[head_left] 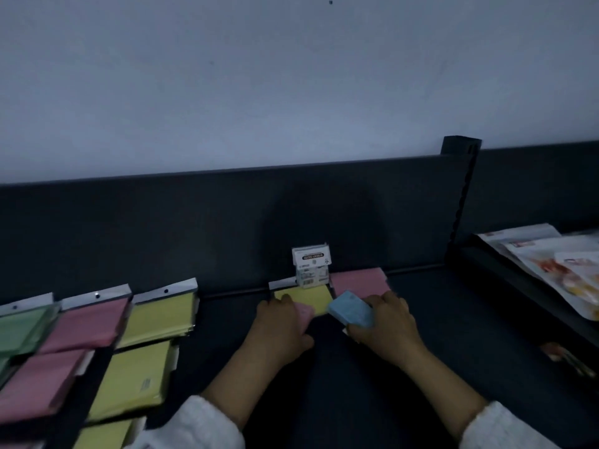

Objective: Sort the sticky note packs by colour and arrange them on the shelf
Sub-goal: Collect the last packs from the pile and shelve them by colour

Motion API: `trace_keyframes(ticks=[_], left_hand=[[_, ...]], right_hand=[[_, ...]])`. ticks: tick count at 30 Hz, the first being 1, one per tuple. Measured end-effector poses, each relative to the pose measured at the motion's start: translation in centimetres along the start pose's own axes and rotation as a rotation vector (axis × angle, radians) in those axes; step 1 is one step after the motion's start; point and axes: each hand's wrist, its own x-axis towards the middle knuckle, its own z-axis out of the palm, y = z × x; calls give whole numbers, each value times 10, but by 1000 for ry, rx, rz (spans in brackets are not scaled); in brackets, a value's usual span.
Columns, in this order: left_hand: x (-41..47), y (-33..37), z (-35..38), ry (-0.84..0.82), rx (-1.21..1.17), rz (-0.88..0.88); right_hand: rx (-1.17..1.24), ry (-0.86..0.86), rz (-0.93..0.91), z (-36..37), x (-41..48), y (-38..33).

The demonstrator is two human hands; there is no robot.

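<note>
While its fingers curl round a light blue pack of sticky notes (350,308), the right hand (385,322) holds that pack tilted, one corner raised, just above the dark shelf board (437,319). Close beside it, the left hand (278,325) lies palm down with its fingertips over a small pale pink pack (306,311); in this dim light I cannot tell whether those fingers grip the pack or only rest on it.

Both packs sit at the near edge of a flat yellow pack in a clear sleeve (308,298). Touching its right side lies a flat pink pack (359,281), partly hidden by the blue one. Behind the yellow pack, a white printed header card (311,265) stands upright against the dark back panel (194,228).

Well apart to the left, further packs lie in overlapping rows: a green pack (22,328), a pink sleeved pack (90,322) and a yellow sleeved pack (158,315) at the back, then a nearer pink pack (42,384) and a nearer yellow pack (136,377) in front of them.

White fleecy sleeves (194,429) cover both forearms. To the right, past a dark slotted upright post (460,189), white printed plastic bags (551,267) lie on the neighbouring shelf. A pale wall (291,92) rises above the back panel.
</note>
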Motion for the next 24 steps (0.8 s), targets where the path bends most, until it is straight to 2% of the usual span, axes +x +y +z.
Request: trace_keyframes(ticks=[5, 10, 17, 24], left_hand=[[-28, 5, -5, 183, -115, -125], [-78, 1, -16, 423, -157, -305], [-152, 0, -8, 480, -151, -369], [-210, 4, -9, 632, -167, -437]], right_hand=[[263, 149, -92, -1, -7, -8], [313, 147, -241, -11, -25, -29], [365, 96, -403, -24, -61, -56], [402, 68, -522, -19, -95, -75]])
